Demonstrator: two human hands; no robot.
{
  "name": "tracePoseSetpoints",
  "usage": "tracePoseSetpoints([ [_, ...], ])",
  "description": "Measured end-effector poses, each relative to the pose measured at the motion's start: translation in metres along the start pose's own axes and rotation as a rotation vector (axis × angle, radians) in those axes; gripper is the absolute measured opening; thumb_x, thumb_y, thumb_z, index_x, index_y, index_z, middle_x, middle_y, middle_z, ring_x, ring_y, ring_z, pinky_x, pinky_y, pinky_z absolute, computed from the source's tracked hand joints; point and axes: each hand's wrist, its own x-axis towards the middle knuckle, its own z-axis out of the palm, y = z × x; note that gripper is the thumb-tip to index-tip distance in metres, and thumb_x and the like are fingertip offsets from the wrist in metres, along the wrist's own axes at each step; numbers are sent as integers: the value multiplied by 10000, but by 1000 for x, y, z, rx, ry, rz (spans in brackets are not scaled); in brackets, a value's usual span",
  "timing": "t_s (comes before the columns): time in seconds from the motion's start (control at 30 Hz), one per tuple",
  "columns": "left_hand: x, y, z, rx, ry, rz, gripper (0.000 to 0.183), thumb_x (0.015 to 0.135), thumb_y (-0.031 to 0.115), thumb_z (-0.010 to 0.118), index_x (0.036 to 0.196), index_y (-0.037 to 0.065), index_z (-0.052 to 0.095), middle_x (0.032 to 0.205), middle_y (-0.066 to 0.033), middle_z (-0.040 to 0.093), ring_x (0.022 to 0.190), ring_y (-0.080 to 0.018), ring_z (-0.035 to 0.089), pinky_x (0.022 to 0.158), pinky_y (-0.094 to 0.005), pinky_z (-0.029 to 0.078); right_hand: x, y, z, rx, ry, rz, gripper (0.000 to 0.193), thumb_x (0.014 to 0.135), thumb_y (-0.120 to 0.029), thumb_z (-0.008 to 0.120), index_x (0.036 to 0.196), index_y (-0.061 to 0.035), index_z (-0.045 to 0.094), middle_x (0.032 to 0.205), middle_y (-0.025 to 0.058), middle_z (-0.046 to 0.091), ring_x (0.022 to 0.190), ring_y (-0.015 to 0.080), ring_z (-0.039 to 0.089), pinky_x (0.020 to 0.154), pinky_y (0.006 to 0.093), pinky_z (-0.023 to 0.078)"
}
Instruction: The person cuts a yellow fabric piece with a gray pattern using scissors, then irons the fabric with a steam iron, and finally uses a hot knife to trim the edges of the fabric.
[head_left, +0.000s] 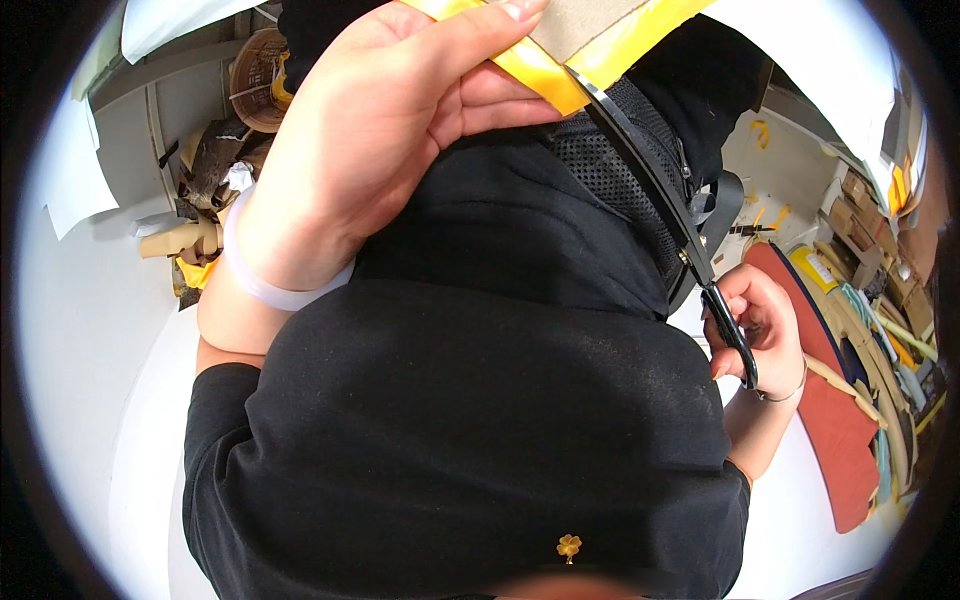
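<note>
My left hand (380, 130) pinches a flat piece of sheet material (640, 55) between thumb and fingers. That piece has a grey-beige middle and a glossy yellow border, and the top of the picture cuts it off. My right hand (768, 325) grips a pair of long black scissors (650, 175) by the handle loops. The blades reach up and left, with their tips at a split in the yellow border beside my left fingers. The blades look nearly together. Part of the piece lies hidden behind my left hand.
On the left, a brown basket (258, 85) stands above a heap of scraps (205, 200). Reddish-brown sheets (820, 390) and stacked coloured material lie to the right. White sheets (800, 50) hang at the upper right. A black mesh bag (605, 170) rests near my waist.
</note>
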Motion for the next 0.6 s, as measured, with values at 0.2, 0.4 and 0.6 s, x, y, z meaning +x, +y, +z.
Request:
tracePoseSetpoints([
  [0.2,-1,-1,0,-7,-19,3,433,1120,256,609,1402,-67,550,1219,-211,749,1021,-209,781,960,-322,638,-3,-2,1,19,-8,10,729,700,-405,1031,1080,11,568,768,-10,590,613,48,528,529,202,355],
  [0.4,-2,1,1,-6,-13,1,435,1119,263,611,1397,-66,554,1217,-209,750,1010,-206,780,957,-319,638,-3,1,-2,18,-22,-10,698,718,-367,1026,1082,11,567,772,-12,592,615,47,521,531,205,353],
  [0.6,10,-20,-13,57,-14,173,509,1101,266,608,1425,-124,565,1273,-281,726,1146,-345,759,988,-396,643,-2,2,-2,43,-33,-10,651,719,-284,1031,1087,10,583,777,-23,594,642,41,528,546,204,366],
])
